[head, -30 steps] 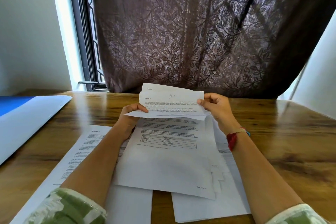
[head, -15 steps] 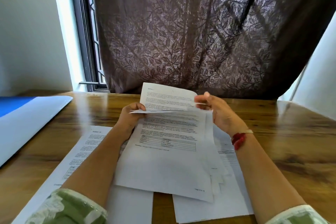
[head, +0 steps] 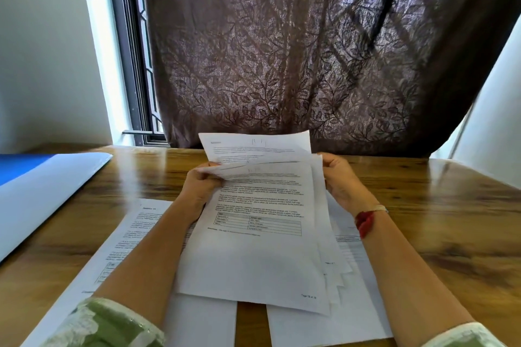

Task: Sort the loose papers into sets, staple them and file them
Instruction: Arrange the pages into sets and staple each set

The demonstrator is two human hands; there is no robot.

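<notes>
I hold a fanned stack of printed white papers (head: pixel 253 256) above the wooden table (head: pixel 451 220). My left hand (head: pixel 201 186) pinches the stack's upper left edge, thumb on top. My right hand (head: pixel 342 180) grips the upper right edge. The front sheet shows text and a small table; a rear sheet (head: pixel 253 146) stands up behind it, its top bent back. One loose printed sheet (head: pixel 124 234) lies flat on the table under my left forearm. Another flat sheet (head: pixel 355 318) lies under my right forearm.
A blue and white folder (head: pixel 42 191) lies open at the table's left side. A dark patterned curtain (head: pixel 296 51) hangs just behind the table's far edge, with a window frame (head: pixel 127 65) to its left.
The top sheets were bent forward and down a second ago; now they are raised upright again. My right hand has slid from the top edge down to the stack's right edge.
</notes>
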